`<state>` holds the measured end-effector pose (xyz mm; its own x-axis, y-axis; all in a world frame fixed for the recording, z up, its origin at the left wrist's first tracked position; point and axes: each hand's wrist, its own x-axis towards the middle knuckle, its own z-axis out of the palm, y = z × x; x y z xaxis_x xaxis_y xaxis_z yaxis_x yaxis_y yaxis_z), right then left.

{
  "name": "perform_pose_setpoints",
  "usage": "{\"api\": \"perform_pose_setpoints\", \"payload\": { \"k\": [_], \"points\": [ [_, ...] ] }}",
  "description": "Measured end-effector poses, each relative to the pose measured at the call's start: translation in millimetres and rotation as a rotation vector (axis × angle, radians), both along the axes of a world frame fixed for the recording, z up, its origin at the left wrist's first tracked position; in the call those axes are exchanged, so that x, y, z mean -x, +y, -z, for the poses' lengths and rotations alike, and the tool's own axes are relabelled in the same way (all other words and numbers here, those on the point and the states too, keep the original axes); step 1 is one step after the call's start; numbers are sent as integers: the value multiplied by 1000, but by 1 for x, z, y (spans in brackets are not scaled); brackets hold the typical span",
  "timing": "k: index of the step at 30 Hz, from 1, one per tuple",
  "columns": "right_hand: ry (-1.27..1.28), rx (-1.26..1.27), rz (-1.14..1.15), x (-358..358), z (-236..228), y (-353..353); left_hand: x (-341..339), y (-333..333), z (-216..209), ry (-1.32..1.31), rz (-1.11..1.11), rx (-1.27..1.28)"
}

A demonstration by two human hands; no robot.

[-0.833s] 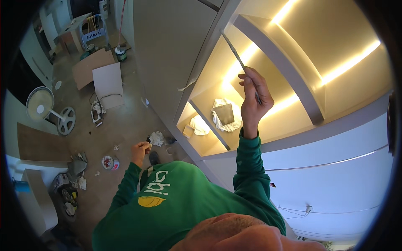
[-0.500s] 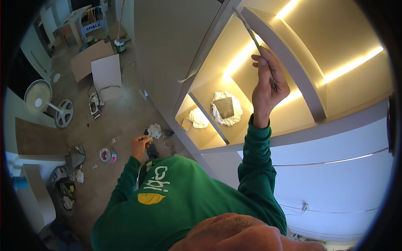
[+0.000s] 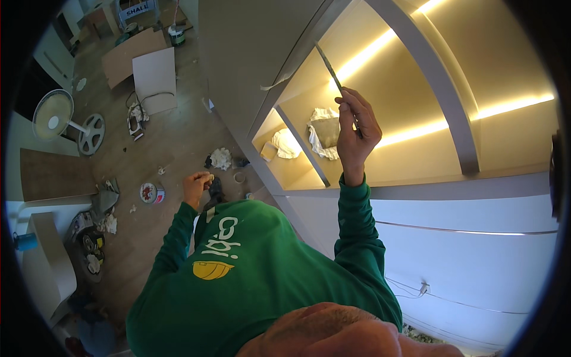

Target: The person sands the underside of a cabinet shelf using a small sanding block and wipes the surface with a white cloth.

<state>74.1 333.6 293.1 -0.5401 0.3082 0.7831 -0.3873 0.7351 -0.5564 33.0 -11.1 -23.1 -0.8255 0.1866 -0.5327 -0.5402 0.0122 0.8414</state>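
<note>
My right hand (image 3: 359,126) is raised before the lit shelf unit (image 3: 449,89), closed around a thin dark tool (image 3: 329,65). Its narrow end points up and left, to the edge of the cabinet frame; whether it touches I cannot tell. Seen this way, its exact kind is unclear. Low at my left side, my left hand (image 3: 193,189) is closed, with a small pale lump (image 3: 210,177) at its fingertips. Behind my right hand, a square grey-brown piece (image 3: 325,132) rests on crumpled white cloth (image 3: 321,114) inside the shelf.
Another white cloth bundle (image 3: 286,143) and a small tan block (image 3: 269,151) occupy the narrow compartment. A loose strip (image 3: 275,83) sticks out from the cabinet edge. On the floor are a bucket (image 3: 152,193), cardboard sheets (image 3: 154,77), a crumpled white heap (image 3: 221,158) and a fan (image 3: 53,116).
My right hand has moved down and left along the shelf frame with the tool. The view has shifted a little. My left hand still holds the pale lump.
</note>
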Motion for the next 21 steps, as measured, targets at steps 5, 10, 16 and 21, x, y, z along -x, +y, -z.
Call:
{"api": "perform_pose_setpoints", "payload": {
  "k": [5,10,16,21],
  "points": [
    [-34,-2,4,-8,1,-2,5,3,1,4,-17,16],
    [-26,57,3,-2,-5,5,6,6,-4,8,21,27],
    [-47,67,8,-6,-2,-1,8,8,3,26,21,16],
    [63,12,16,5,-32,4,8,10,2,-7,4,14]
  ]
}}
